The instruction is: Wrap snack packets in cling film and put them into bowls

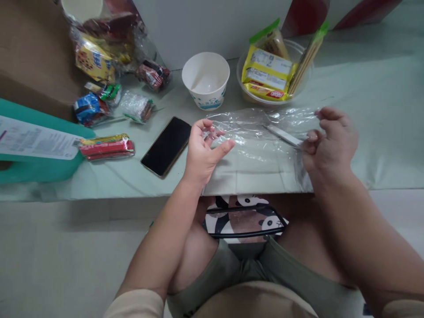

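A clear plastic bag is stretched between my two hands, just above the table's front part. My left hand has its fingers curled on the bag's left end, with the thumb standing apart. At the other end, my right hand pinches the bag's upper corner at the fingertips. The same hand grips a slim, pale metal blade-like tool, its tip pointing left across the film. Whether this is scissors or a knife cannot be told, as the handle is hidden in the palm.
A paper cup and a clear round tub of packaged snacks stand behind the bag. A phone lies left of my left hand. Wrapped snacks, red sachets and a teal container are farther left. A panda-print bag is below the table edge.
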A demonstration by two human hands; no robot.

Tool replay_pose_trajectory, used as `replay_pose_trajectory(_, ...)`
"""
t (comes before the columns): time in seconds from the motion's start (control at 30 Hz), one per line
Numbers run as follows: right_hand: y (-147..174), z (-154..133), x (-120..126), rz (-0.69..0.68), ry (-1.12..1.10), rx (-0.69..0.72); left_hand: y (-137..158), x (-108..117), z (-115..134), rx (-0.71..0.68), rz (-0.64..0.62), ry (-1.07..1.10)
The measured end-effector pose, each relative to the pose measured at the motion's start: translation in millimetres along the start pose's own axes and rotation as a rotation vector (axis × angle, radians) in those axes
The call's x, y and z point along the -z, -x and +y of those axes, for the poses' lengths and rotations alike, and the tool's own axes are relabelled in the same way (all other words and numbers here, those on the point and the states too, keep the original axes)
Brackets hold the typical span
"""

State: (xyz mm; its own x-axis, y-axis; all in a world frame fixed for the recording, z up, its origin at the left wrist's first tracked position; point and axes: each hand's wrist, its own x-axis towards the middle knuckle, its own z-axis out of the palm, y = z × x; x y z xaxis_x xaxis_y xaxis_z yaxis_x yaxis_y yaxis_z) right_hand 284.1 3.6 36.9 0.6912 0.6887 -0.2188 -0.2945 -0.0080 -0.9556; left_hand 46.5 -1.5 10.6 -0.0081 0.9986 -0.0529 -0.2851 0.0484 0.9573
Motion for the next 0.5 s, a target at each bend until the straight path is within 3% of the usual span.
replay_pose_trajectory(0.27,-0.1,0.4,0.6,-0.015,0.008,-0.003,-2.5,-6.4,-13.9,-0.002,0.160,-0.082)
replay_pose_trajectory(0.5,0.2,-0.5,2.4,-0.007,0.026,0.013,-5.2,-0.7,-17.8,-0.046,0.138,-0.178)
